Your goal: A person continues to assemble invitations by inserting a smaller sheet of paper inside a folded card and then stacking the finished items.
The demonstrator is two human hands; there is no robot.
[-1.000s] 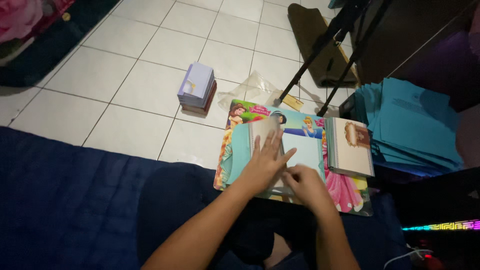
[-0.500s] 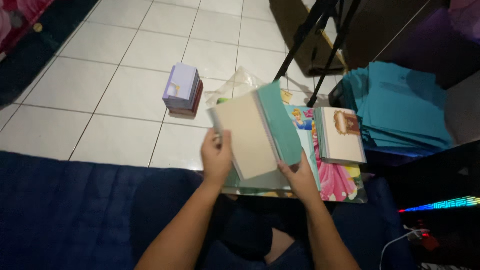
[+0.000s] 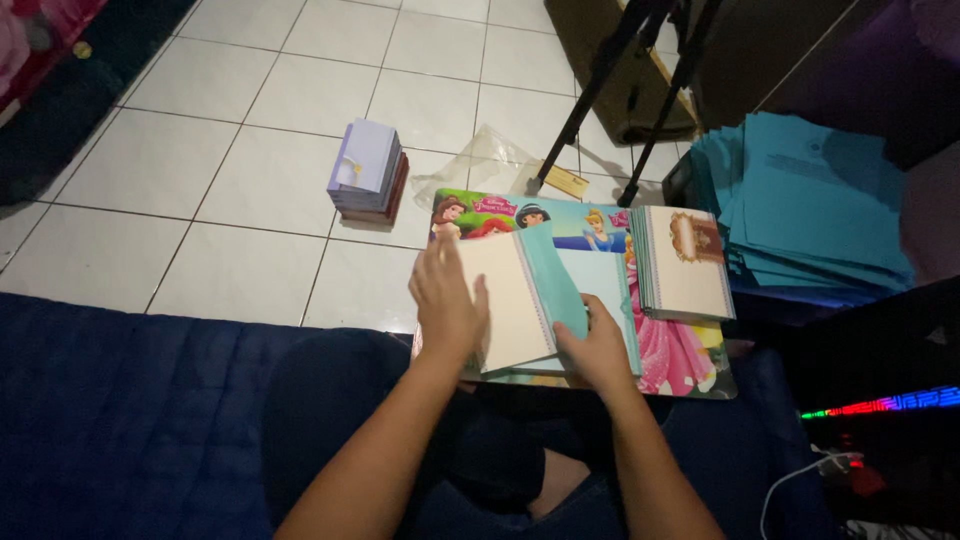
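Pressing flat with spread fingers, the left hand holds the cream page of the open booklet on the cartoon lap surface. At three o'clock, the right hand seems to pinch the teal cover; its fingertips are hidden. The bent cover could crease, or the booklet could slide toward the card stack.

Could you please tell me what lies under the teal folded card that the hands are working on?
The teal folded card lies on a colourful cartoon-printed lap tray, pressed by the left hand and right hand. The tray's middle is covered, so anything there cannot be seen.
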